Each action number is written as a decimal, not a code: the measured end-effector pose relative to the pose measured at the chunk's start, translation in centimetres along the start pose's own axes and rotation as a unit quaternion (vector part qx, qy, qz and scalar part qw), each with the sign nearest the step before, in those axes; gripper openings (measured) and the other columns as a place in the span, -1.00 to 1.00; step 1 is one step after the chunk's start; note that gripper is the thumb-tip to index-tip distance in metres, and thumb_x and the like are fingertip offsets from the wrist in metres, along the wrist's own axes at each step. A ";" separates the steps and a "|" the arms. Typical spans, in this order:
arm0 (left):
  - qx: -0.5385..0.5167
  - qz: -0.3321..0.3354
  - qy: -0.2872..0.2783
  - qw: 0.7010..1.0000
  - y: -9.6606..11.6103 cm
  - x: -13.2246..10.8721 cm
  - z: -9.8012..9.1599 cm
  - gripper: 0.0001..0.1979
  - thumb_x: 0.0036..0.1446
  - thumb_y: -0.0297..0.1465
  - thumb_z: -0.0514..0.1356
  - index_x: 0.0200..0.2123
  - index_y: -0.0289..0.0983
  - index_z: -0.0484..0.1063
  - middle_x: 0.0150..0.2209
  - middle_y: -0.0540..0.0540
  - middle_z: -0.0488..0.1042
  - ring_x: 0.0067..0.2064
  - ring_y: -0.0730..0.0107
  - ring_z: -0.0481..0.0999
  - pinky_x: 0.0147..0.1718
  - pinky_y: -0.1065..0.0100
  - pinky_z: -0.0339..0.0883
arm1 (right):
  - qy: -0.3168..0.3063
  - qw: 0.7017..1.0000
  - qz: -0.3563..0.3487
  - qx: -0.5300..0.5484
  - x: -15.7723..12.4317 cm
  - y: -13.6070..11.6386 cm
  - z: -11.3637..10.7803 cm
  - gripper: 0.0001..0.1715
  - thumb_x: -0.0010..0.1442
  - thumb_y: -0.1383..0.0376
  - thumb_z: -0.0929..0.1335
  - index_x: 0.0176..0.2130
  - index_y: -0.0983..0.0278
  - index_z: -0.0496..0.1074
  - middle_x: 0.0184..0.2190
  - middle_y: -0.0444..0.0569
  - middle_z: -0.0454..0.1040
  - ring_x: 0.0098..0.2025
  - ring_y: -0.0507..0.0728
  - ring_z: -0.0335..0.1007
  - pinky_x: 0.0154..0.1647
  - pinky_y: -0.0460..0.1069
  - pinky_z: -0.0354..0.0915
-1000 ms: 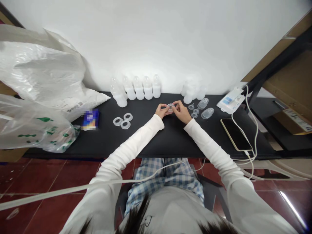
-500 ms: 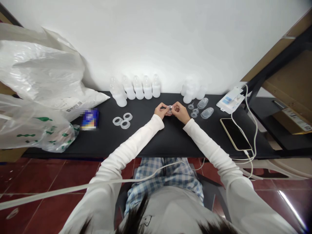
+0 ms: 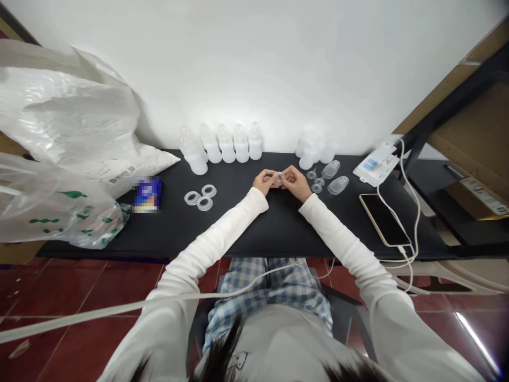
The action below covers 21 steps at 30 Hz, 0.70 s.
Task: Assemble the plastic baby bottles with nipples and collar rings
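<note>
Between my fingers, above the black table, is a translucent bottle collar ring, apparently with a clear nipple in it; fingers hide part of it. My left hand pinches its left side, and my right hand grips it from the right. Just right of my right hand lie clear silicone nipples and two clear bottle caps. Three loose collar rings rest flat to the left of my left hand.
Several capped baby bottles stand along the wall, with white bottles further right. Plastic bags and a blue packet occupy the left. A phone, its cable and a white box lie on the right.
My fingers have shifted slightly around the collar ring, which appears turned a little between them. The things on the table have stayed where they were.
</note>
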<state>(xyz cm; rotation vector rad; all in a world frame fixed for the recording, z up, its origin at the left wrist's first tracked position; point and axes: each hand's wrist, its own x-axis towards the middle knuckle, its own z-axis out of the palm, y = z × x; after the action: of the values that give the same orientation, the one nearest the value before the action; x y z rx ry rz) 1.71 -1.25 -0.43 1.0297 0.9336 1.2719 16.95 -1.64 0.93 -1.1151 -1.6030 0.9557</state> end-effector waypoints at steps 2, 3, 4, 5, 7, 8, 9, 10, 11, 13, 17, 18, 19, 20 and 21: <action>0.005 0.005 -0.010 1.000 -0.1 0.0 -0.1 -0.55 -0.16 -0.14 0.48 -0.34 -0.29 0.41 -0.49 0.00 0.57 -0.41 0.44 0.60 -0.34 0.37 0.56 | -0.005 1.000 -0.003 0.001 -0.1 -0.1 -0.1 -0.57 0.03 -0.04 0.46 -0.35 0.18 0.28 -0.53 -0.21 0.40 -0.53 0.02 0.39 -0.46 -0.02 0.38; 0.009 0.009 -0.014 1.000 -0.1 0.0 -0.1 -0.55 -0.16 -0.14 0.48 -0.35 -0.29 0.41 -0.50 0.00 0.57 -0.42 0.45 0.60 -0.34 0.38 0.56 | -0.008 1.000 -0.005 -0.001 -0.1 -0.1 -0.1 -0.57 0.03 -0.03 0.46 -0.36 0.18 0.28 -0.54 -0.21 0.41 -0.53 0.02 0.38 -0.46 -0.01 0.38; 0.014 0.015 -0.016 1.000 -0.2 0.0 -0.2 -0.55 -0.17 -0.14 0.48 -0.37 -0.29 0.40 -0.51 0.01 0.56 -0.42 0.46 0.60 -0.34 0.39 0.56 | -0.010 1.000 -0.008 -0.006 -0.1 -0.1 0.0 -0.58 0.04 -0.02 0.46 -0.36 0.18 0.28 -0.54 -0.21 0.40 -0.53 0.02 0.38 -0.46 -0.01 0.38; 0.018 0.020 -0.017 0.999 -0.2 -0.1 -0.2 -0.55 -0.17 -0.14 0.48 -0.38 -0.28 0.39 -0.51 0.02 0.56 -0.43 0.46 0.59 -0.35 0.40 0.55 | -0.010 1.000 -0.011 -0.011 -0.2 -0.2 0.0 -0.59 0.05 -0.02 0.46 -0.37 0.18 0.27 -0.55 -0.21 0.40 -0.53 0.02 0.37 -0.46 -0.02 0.37; 0.028 0.030 -0.014 0.999 -0.2 -0.3 -0.2 -0.54 -0.17 -0.13 0.48 -0.38 -0.28 0.37 -0.52 0.03 0.56 -0.45 0.47 0.59 -0.37 0.41 0.54 | -0.005 0.999 -0.021 -0.023 -0.3 -0.3 0.1 -0.60 0.07 0.00 0.45 -0.37 0.18 0.27 -0.55 -0.22 0.39 -0.53 0.02 0.35 -0.47 -0.02 0.35; 0.034 0.034 -0.011 0.999 -0.1 -0.4 -0.2 -0.55 -0.16 -0.12 0.47 -0.38 -0.27 0.37 -0.52 0.03 0.56 -0.46 0.47 0.58 -0.38 0.41 0.54 | -0.001 0.999 -0.027 -0.027 -0.3 -0.4 0.2 -0.61 0.08 0.00 0.44 -0.38 0.18 0.26 -0.55 -0.22 0.38 -0.53 0.01 0.33 -0.48 -0.03 0.34; 0.041 0.039 -0.007 0.998 -0.1 -0.5 -0.2 -0.55 -0.15 -0.12 0.47 -0.38 -0.27 0.37 -0.52 0.02 0.56 -0.46 0.47 0.58 -0.39 0.41 0.53 | 0.005 0.999 -0.031 -0.030 -0.4 -0.4 0.4 -0.61 0.08 0.00 0.44 -0.38 0.18 0.26 -0.55 -0.22 0.38 -0.53 0.01 0.32 -0.49 -0.03 0.33; 0.048 0.044 -0.003 0.998 -0.1 -0.6 -0.2 -0.56 -0.13 -0.12 0.46 -0.37 -0.27 0.37 -0.52 0.02 0.57 -0.47 0.47 0.57 -0.40 0.41 0.53 | 0.010 0.999 -0.034 -0.032 -0.4 -0.5 0.5 -0.61 0.09 0.00 0.44 -0.38 0.18 0.26 -0.55 -0.22 0.37 -0.53 0.01 0.31 -0.49 -0.03 0.32; 0.055 0.048 0.003 0.997 0.0 -0.6 -0.1 -0.57 -0.11 -0.13 0.45 -0.37 -0.27 0.37 -0.51 0.02 0.57 -0.47 0.47 0.57 -0.41 0.41 0.52 | 0.017 0.999 -0.035 -0.033 -0.4 -0.5 0.6 -0.62 0.10 0.00 0.43 -0.38 0.18 0.27 -0.55 -0.21 0.37 -0.52 0.01 0.31 -0.48 -0.03 0.32; 0.063 0.050 0.014 0.997 0.0 -0.6 -0.1 -0.61 -0.07 -0.14 0.43 -0.35 -0.26 0.38 -0.50 0.02 0.57 -0.46 0.45 0.58 -0.42 0.41 0.51 | 0.027 0.999 -0.030 -0.026 -0.4 -0.4 0.7 -0.63 0.11 -0.01 0.43 -0.35 0.18 0.29 -0.53 -0.20 0.38 -0.51 0.01 0.33 -0.46 -0.02 0.35; 0.051 0.055 0.007 0.997 -0.4 -0.2 0.0 -0.66 -0.01 -0.21 0.41 -0.28 -0.25 0.40 -0.47 0.02 0.55 -0.42 0.45 0.59 -0.32 0.38 0.52 | 0.032 0.999 -0.017 0.003 -0.2 -0.1 0.4 -0.61 0.08 -0.03 0.43 -0.28 0.18 0.35 -0.49 -0.18 0.42 -0.47 0.04 0.41 -0.38 0.01 0.42; 0.047 0.059 0.002 0.997 -0.5 -0.1 0.0 -0.66 -0.01 -0.23 0.42 -0.27 -0.25 0.40 -0.46 0.02 0.55 -0.41 0.45 0.59 -0.29 0.37 0.52 | 0.031 0.999 -0.017 0.004 -0.1 0.0 0.3 -0.60 0.07 -0.02 0.44 -0.26 0.18 0.36 -0.48 -0.18 0.44 -0.45 0.05 0.42 -0.35 0.01 0.42; 0.045 0.062 -0.002 0.997 -0.6 -0.1 0.0 -0.66 -0.01 -0.25 0.42 -0.26 -0.25 0.39 -0.46 0.02 0.55 -0.40 0.45 0.59 -0.27 0.36 0.52 | 0.030 0.999 -0.018 0.001 0.0 0.1 0.1 -0.61 0.06 -0.02 0.44 -0.25 0.19 0.38 -0.47 -0.17 0.45 -0.43 0.05 0.43 -0.33 0.02 0.43; 0.043 0.063 -0.004 0.997 -0.7 0.0 0.0 -0.66 -0.02 -0.27 0.43 -0.26 -0.25 0.38 -0.45 0.01 0.55 -0.40 0.44 0.60 -0.25 0.36 0.52 | 0.028 0.999 -0.020 -0.005 0.0 0.2 0.0 -0.61 0.05 0.00 0.45 -0.25 0.19 0.40 -0.46 -0.16 0.45 -0.41 0.06 0.44 -0.31 0.02 0.43; 0.040 0.062 -0.004 0.997 -0.8 0.0 0.0 -0.66 -0.03 -0.28 0.43 -0.27 -0.25 0.38 -0.45 0.01 0.56 -0.39 0.44 0.60 -0.24 0.35 0.52 | 0.027 0.999 -0.021 -0.012 0.0 0.3 -0.1 -0.62 0.04 0.01 0.45 -0.25 0.19 0.41 -0.45 -0.15 0.46 -0.39 0.06 0.44 -0.30 0.02 0.43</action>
<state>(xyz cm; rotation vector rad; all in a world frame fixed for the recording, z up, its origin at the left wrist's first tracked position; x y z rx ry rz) 1.94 -1.29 -1.18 1.1698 0.9337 1.3408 17.11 -1.51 0.69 -1.1092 -1.5915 0.8741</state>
